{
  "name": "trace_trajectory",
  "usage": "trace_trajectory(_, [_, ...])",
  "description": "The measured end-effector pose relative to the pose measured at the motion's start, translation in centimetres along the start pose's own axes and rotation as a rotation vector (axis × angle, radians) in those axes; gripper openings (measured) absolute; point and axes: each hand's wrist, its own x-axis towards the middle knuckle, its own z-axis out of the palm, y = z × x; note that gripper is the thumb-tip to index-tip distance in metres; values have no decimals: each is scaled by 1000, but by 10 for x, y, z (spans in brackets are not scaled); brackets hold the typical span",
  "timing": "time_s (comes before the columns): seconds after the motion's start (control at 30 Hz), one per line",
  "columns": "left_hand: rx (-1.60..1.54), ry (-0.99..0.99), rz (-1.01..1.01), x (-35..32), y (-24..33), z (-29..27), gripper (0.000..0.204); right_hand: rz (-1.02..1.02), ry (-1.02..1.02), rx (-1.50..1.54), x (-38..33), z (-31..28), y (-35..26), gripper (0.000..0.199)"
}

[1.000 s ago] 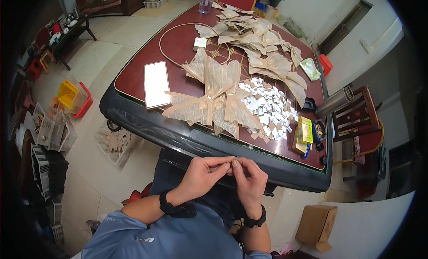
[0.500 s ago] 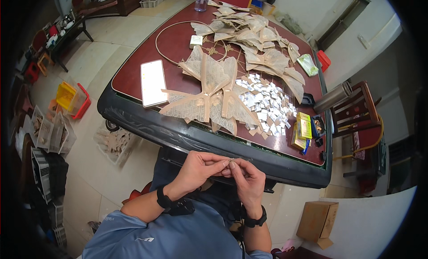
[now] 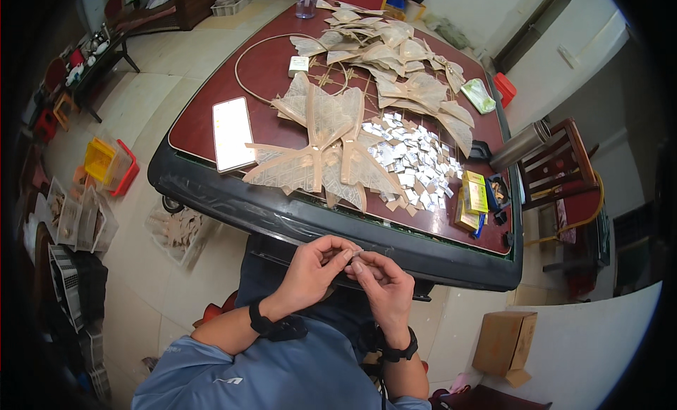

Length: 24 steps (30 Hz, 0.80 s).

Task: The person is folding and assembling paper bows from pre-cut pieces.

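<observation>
Left hand (image 3: 310, 272) and right hand (image 3: 381, 286) meet near the table (image 3: 211, 191) edge, fingertips pressed together. Both pinch a small silver piece (image 3: 357, 254) between them. Far beyond lie tan shapes (image 3: 321, 149), then right a pile of silver pieces (image 3: 412, 159).

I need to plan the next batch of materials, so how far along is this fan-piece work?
Done, it seems: many tan fan-shaped pieces piled at the table's far end, several more spread near the front. In hand: the left hand and right hand pinch one small piece together. Left: a heap of small silver-white squares apparently still waiting.
</observation>
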Motion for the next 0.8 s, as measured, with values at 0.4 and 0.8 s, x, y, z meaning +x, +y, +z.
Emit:
trace_trajectory(0.4, [232, -174, 45, 4, -8, 2, 15, 137, -46, 121, -6, -26, -2, 21])
trace_trajectory(0.8, [163, -290, 37, 19, 18, -4, 13, -119, 165, -620, -18, -71, -5, 14])
